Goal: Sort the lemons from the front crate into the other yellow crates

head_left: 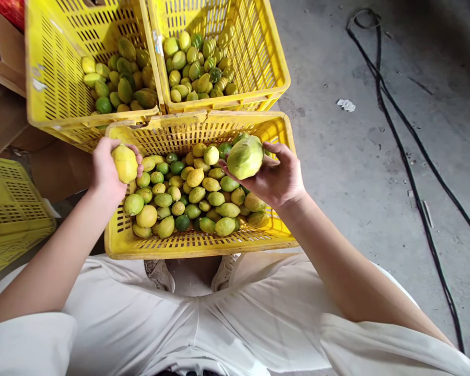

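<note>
My left hand (pixel 106 169) is closed round a yellow lemon (pixel 125 163) above the left side of the near yellow crate (pixel 203 251). In my right hand (pixel 281 175) rests a larger green-yellow lemon (pixel 245 157), gripped between thumb and fingers over the crate's right side. Beneath both hands lies a heap of loose lemons (pixel 196 195) in the near crate, their skins running from yellow to dark green. My right hand and its fruit cover part of the heap.
Two more yellow crates stand behind, the back left crate (pixel 43 112) and the back right crate (pixel 264 78), each part-filled with greenish lemons. Another yellow crate (pixel 13 203) and cardboard boxes (pixel 8 47) are at left. A black cable (pixel 409 172) runs over the concrete floor (pixel 329 183).
</note>
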`<state>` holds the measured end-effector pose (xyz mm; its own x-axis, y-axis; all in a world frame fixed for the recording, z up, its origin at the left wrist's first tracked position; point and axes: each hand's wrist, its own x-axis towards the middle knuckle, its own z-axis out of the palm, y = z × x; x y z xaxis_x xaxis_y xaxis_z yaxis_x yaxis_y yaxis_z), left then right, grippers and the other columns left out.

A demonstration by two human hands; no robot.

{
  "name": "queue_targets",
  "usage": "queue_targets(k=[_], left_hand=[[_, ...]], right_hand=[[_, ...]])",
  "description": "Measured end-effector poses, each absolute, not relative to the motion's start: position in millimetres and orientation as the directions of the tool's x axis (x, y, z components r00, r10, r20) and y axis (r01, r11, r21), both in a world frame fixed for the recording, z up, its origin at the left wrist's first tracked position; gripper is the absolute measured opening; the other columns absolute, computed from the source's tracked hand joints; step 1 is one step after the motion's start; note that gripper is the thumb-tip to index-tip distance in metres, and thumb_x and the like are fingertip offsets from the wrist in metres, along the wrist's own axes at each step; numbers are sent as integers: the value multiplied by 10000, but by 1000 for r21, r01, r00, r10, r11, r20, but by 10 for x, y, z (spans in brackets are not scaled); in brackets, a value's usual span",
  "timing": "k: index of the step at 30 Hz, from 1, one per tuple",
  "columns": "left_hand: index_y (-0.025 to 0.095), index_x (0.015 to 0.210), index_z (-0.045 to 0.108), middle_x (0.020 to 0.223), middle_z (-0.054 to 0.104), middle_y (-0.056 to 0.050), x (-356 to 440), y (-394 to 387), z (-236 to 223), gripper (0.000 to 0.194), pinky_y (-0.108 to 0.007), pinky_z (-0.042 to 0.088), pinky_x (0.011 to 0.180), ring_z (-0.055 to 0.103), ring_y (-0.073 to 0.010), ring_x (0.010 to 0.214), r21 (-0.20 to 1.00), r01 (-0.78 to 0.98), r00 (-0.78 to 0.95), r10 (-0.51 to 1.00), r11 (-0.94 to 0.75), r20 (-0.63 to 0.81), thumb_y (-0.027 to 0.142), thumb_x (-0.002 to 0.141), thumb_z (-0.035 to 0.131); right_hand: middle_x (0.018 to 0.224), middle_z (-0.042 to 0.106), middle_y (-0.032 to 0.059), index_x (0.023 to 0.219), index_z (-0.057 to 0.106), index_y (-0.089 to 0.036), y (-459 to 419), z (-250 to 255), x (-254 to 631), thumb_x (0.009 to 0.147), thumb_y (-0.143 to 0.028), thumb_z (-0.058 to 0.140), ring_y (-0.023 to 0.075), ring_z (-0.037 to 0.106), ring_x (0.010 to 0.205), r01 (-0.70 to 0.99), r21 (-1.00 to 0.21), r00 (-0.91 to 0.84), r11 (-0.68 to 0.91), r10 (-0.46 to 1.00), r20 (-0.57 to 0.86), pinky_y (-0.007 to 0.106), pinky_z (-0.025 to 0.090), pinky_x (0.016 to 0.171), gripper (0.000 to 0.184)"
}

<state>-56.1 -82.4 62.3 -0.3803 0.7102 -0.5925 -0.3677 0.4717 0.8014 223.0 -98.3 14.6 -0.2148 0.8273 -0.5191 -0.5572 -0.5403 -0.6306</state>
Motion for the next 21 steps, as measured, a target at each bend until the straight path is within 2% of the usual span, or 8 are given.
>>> queue_targets(k=[3, 7, 9, 12, 15, 17, 19, 21], left_hand=[[186, 726, 610, 568, 580, -17, -525, -843, 613, 247, -256, 405, 479, 557, -138, 551, 838, -257, -337, 768, 482, -545, 178, 950, 507], [190, 808, 594, 692, 665, -26, -529, -865, 601, 144, -285, 556, 603, 652, -157, 630, 676, -416, -220, 654, 608, -724, 177, 949, 566], [202, 825, 584, 716, 669, -34, -547, -864, 581, 104, -301, 589, 622, 671, -168, 643, 616, -467, -194, 606, 635, -772, 181, 927, 592], [207, 812, 580, 692, 636, -31, -576, -856, 554, 97, -251, 553, 548, 629, -147, 580, 604, -469, -178, 601, 645, -780, 163, 891, 615], [193, 864, 615, 711, 633, -37, -585, -854, 568, 57, -241, 513, 499, 599, -141, 549, 634, -459, -163, 643, 622, -749, 231, 904, 603], [185, 963, 644, 803, 683, -68, -575, -861, 597, 119, -288, 580, 578, 673, -186, 650, 644, -497, -156, 670, 581, -725, 251, 904, 565], [192, 1028, 645, 902, 718, -92, -557, -869, 620, 182, -339, 636, 692, 736, -231, 802, 634, -543, -136, 687, 551, -714, 196, 884, 534], [209, 1016, 636, 922, 720, -87, -541, -874, 627, 187, -331, 644, 721, 748, -231, 851, 631, -554, -118, 699, 543, -705, 144, 873, 535]], right_hand=[[1067, 797, 90, 995, 706, -262, -1001, 167, 2200, 718, -437, 779, 386, 697, 1236, -519, -672, -247, -528, 846, -473, 561, 656, 935, 336], [1020, 797, 47, 1022, 705, -296, -1046, 159, 2152, 758, -505, 815, 347, 727, 1184, -492, -690, -239, -531, 845, -479, 523, 668, 903, 354], [1016, 791, 39, 1032, 702, -298, -1066, 152, 2136, 742, -486, 849, 341, 737, 1166, -487, -688, -249, -538, 841, -481, 521, 667, 907, 375], [1019, 791, 51, 1031, 697, -289, -1076, 144, 2130, 709, -450, 884, 357, 749, 1143, -485, -679, -274, -551, 833, -480, 534, 671, 901, 405], [1025, 796, 76, 1026, 699, -269, -1057, 150, 2148, 746, -476, 830, 381, 750, 1143, -497, -663, -272, -560, 826, -494, 550, 674, 890, 372], [1051, 799, 79, 1039, 701, -262, -1036, 163, 2167, 762, -451, 774, 386, 740, 1167, -525, -655, -260, -543, 835, -484, 568, 665, 910, 342], [1085, 800, 62, 1066, 697, -267, -1018, 178, 2179, 740, -380, 751, 377, 730, 1191, -553, -654, -253, -516, 852, -458, 580, 650, 946, 348], [1091, 800, 36, 1097, 690, -279, -1015, 190, 2172, 714, -322, 758, 353, 728, 1198, -565, -665, -252, -489, 869, -425, 568, 638, 977, 392]])
